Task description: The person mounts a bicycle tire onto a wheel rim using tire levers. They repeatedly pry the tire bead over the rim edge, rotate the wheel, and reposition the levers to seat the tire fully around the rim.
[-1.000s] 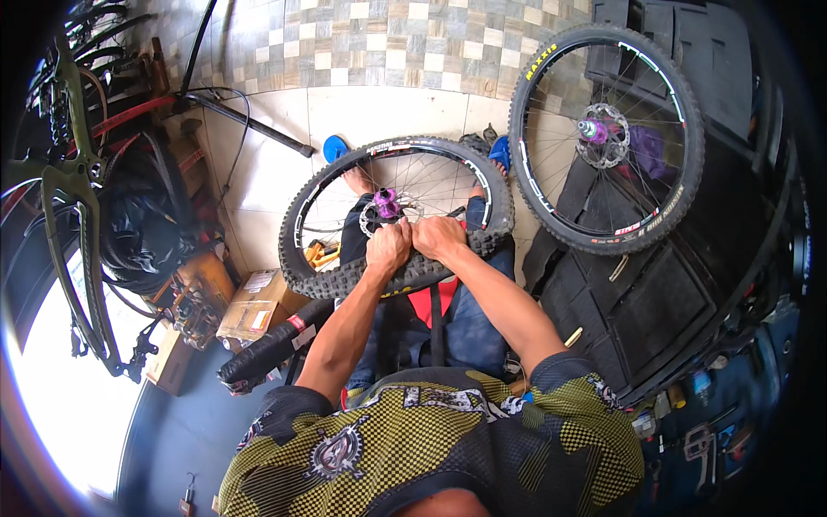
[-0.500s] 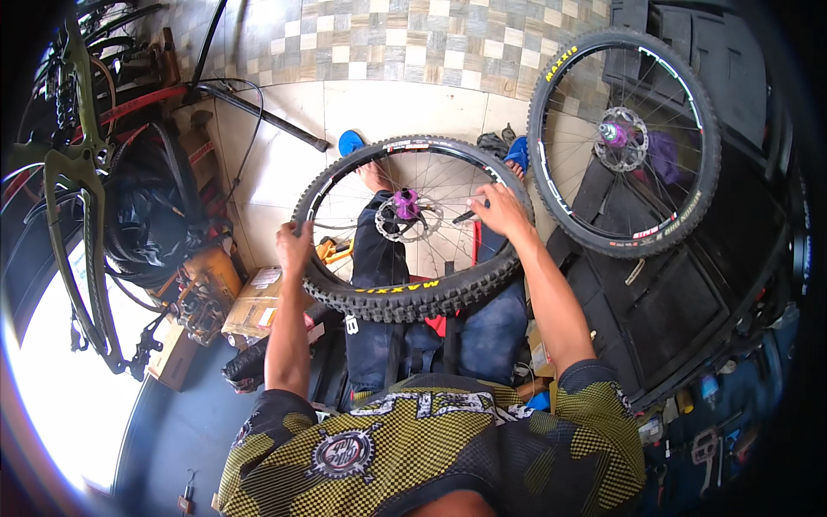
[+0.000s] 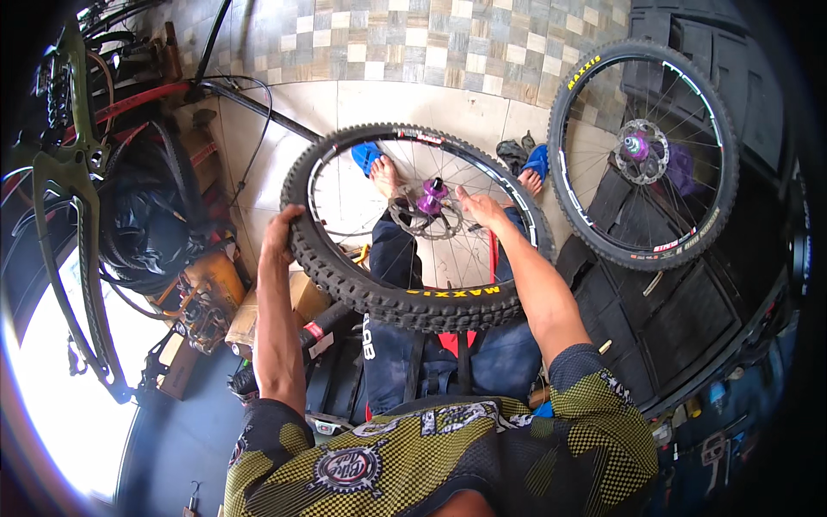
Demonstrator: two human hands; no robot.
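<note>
A bicycle wheel (image 3: 405, 320) with a knobby black tyre lies tilted over my thighs. At its middle is a purple hub (image 3: 430, 200) with a silver brake disc (image 3: 445, 226). My left hand (image 3: 282, 233) is closed round the tyre at the wheel's left side. Over the spokes, just right of the hub, my right hand (image 3: 484, 209) has its fingers bent together and the thumb side raised toward the hub. A small dark piece shows beneath that hand; whether the fingers hold it is hard to make out.
A second wheel (image 3: 564, 207) with a purple hub leans on black cases (image 3: 629, 319) to the right. On the left stand a dark green bike frame (image 3: 84, 198), a cardboard box (image 3: 306, 297) and an orange case (image 3: 215, 289). Tools (image 3: 715, 448) lie at the lower right.
The wheel has tipped and turned a little, its hub shifting right. My left hand has moved slightly left along with the tyre. My right hand has come down closer to the hub.
</note>
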